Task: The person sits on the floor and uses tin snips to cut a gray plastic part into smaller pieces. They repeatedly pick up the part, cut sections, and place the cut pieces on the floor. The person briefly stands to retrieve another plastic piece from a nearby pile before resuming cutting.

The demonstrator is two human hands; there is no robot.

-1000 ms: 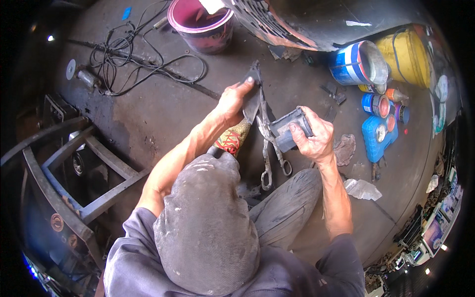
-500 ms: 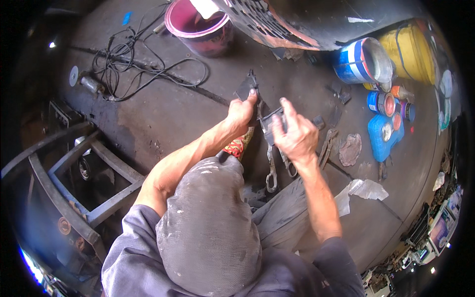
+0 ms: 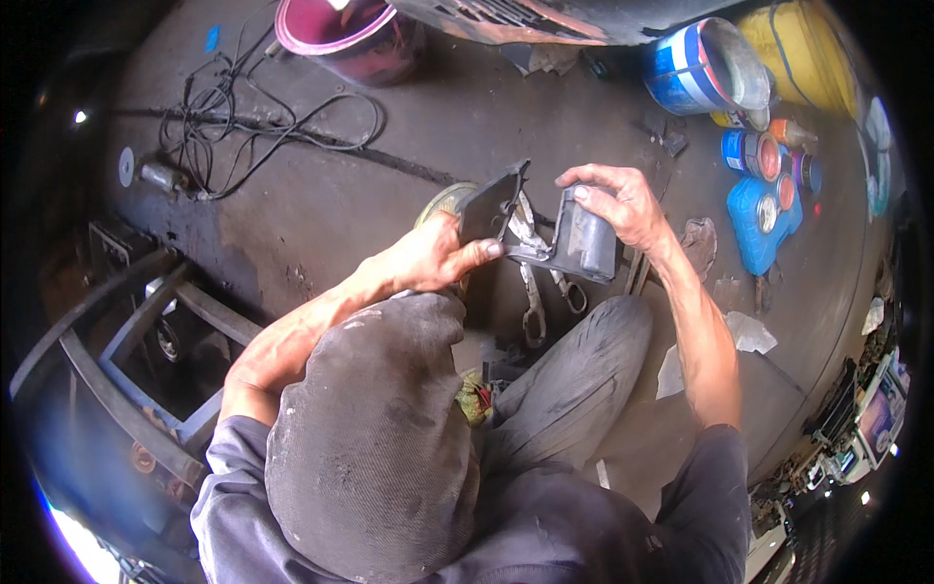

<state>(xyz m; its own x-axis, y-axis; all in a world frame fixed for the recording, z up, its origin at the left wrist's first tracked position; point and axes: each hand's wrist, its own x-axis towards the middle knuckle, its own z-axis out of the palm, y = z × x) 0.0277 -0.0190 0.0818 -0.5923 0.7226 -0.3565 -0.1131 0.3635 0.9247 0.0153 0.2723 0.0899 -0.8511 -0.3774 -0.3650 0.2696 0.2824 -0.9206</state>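
Note:
My left hand [image 3: 433,255] is closed on the dark flat panel [image 3: 484,204] of a plastic part, with its thumb along the lower edge. My right hand [image 3: 624,207] grips the part's box-like section [image 3: 588,251] from above. The part is angled, with an opening in its middle. Behind and below it a long metal tool with two loop handles [image 3: 534,321] reaches down toward my bent grey-trousered leg [image 3: 574,380]. A round yellowish object [image 3: 440,198] is partly hidden behind my left hand and the panel.
A pink bucket [image 3: 350,54] and coiled cable [image 3: 222,127] lie at the back. At right are a blue-striped can [image 3: 686,73], yellow container [image 3: 803,54], small tins and a blue jug [image 3: 752,231]. A metal frame [image 3: 102,375] stands at left; a large curved panel [image 3: 525,21] is at the top.
My left hand has moved down and leftward, my right hand up and rightward. The part has turned, now showing the panel and box section side by side. The view has shifted slightly.

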